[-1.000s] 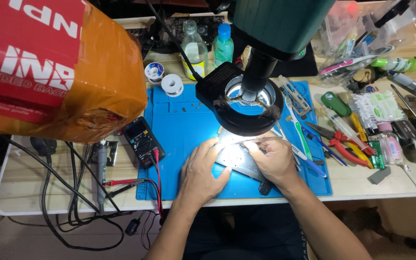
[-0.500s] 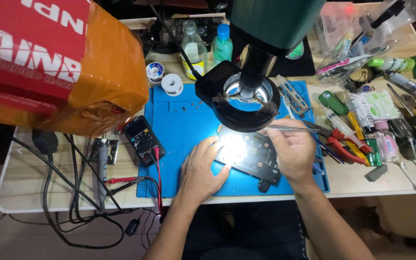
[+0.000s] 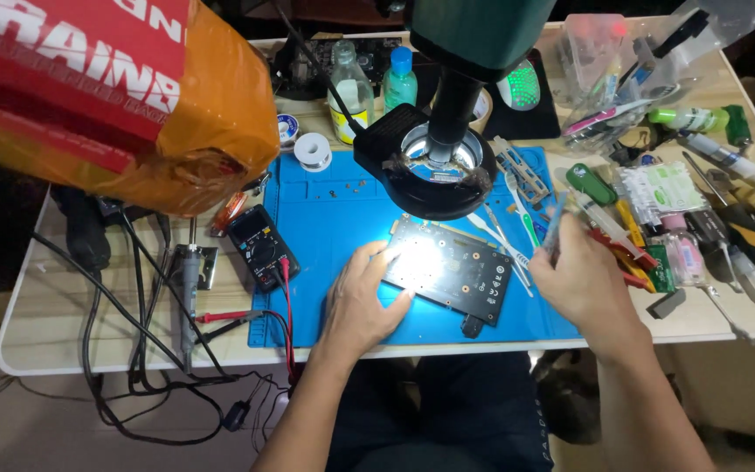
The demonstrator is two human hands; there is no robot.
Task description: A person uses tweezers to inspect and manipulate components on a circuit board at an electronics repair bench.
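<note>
Head view: circuit board on the blue mat under the ring light.
Left hand [image 3: 362,301] rests open on the circuit board [image 3: 450,268], whose long axis runs rightward; right hand [image 3: 580,275], just beside it, grips tweezers [image 3: 554,229].

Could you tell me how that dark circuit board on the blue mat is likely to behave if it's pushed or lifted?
The circuit board looks flat and rigid, so it should probably slide as one piece rather than flex. Lying flat on the blue mat, it seems unlikely to tip or roll. The left hand steadies its edge, which suggests it may shift easily; its small exposed parts look fragile.
</note>
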